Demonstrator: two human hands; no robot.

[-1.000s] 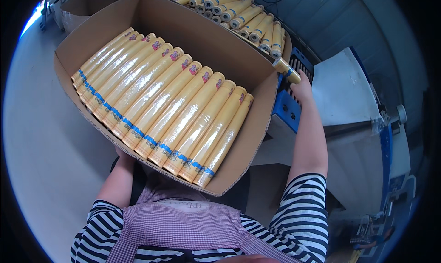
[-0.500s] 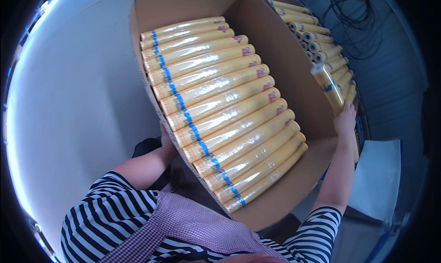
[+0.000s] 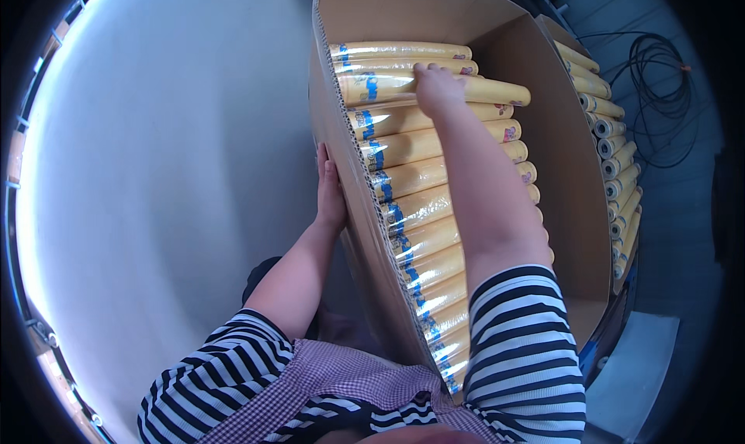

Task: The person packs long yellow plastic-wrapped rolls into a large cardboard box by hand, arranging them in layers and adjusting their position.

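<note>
My right hand (image 3: 440, 89) grips a yellow roll (image 3: 498, 93) in clear plastic wrap, with a blue printed band near its left end. This roll lies crosswise on top of the row near the far end of a deep cardboard box (image 3: 570, 211). Similar wrapped rolls (image 3: 415, 172) lie side by side below it, partly hidden by my right forearm. Flat against the outside of the box's left wall, my left hand (image 3: 331, 192) has its fingers stretched out and holds nothing.
Right of the box, a second cardboard container holds a stack of yellow rolls (image 3: 613, 149), several with their round ends showing. Coiled black cable (image 3: 660, 76) lies beyond it. A pale sheet (image 3: 632, 366) sits at the lower right, and a smooth grey surface (image 3: 194, 172) spreads at left.
My right hand has carried the roll from the right-hand stack, over the wall, to the big box's far end. The view has shifted, so the boxes appear further right.
</note>
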